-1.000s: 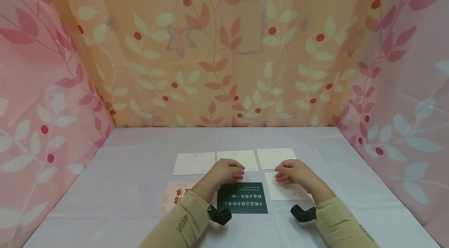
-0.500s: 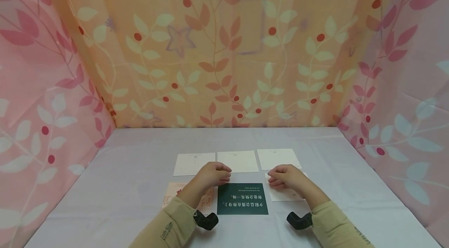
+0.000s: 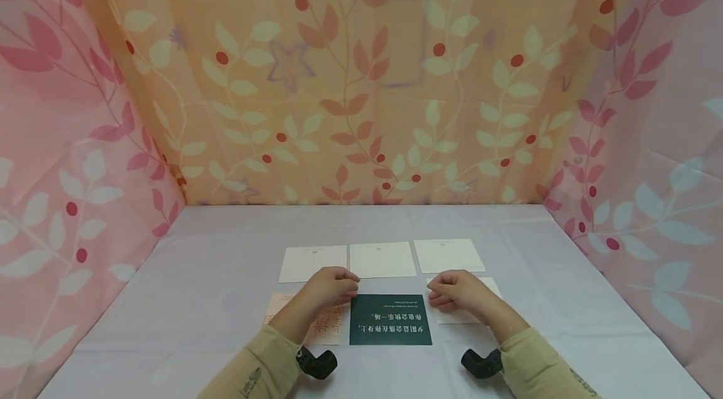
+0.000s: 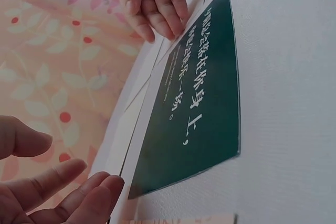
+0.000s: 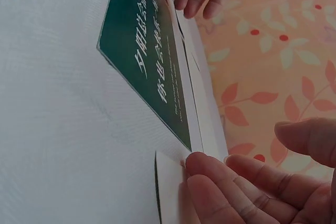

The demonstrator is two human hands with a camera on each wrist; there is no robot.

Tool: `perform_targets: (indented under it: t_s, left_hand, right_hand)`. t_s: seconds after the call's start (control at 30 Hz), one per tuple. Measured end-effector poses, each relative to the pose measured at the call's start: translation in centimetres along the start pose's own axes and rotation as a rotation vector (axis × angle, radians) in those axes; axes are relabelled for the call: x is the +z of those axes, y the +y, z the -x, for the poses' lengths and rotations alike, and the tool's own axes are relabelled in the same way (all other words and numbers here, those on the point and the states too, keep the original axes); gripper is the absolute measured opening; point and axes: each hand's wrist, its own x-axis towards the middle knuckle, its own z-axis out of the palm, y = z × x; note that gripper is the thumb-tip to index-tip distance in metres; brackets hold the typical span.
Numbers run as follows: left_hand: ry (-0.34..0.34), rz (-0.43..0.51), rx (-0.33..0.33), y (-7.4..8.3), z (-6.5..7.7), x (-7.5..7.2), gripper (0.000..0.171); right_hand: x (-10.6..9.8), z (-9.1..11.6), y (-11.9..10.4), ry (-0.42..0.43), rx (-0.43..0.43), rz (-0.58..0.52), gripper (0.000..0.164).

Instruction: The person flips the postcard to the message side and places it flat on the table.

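Note:
A dark green card (image 3: 391,320) with white lettering lies flat on the table between my hands. My left hand (image 3: 333,286) hovers by its upper left corner, over an orange-and-cream card (image 3: 324,330) that it partly covers. My right hand (image 3: 460,291) is just right of the green card, above a white card (image 3: 463,316) that it partly hides. Relaxed, slightly bent fingers (image 4: 58,182) show in the left wrist view, with nothing between them and the thumb. The right wrist view likewise shows loose fingers (image 5: 236,187) and a thumb held apart, gripping nothing.
Behind the hands lies a row of white cards: a left one (image 3: 310,263), a middle one (image 3: 382,260) and a right one (image 3: 449,255). They rest on a white-covered table (image 3: 226,229). Leaf-patterned cloth (image 3: 361,104) hangs at the back and both sides.
My left hand has moved left and slightly nearer, off the green card's top edge. My right hand has shifted a little left and nearer. The cards have stayed in place.

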Motion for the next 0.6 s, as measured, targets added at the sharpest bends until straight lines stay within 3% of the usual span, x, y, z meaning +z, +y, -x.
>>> perform_targets:
  t_s: [0.37, 0.6]
  left_hand:
    - [0.012, -0.033, -0.026, -0.8, 0.8, -0.6, 0.022]
    - [0.017, 0.025, -0.035, -1.1, 1.1, -0.7, 0.025]
  right_hand:
    - [0.5, 0.4, 0.1, 0.019, 0.032, 0.029, 0.027]
    - [0.7, 0.7, 0.0, -0.001, 0.021, 0.024, 0.029]
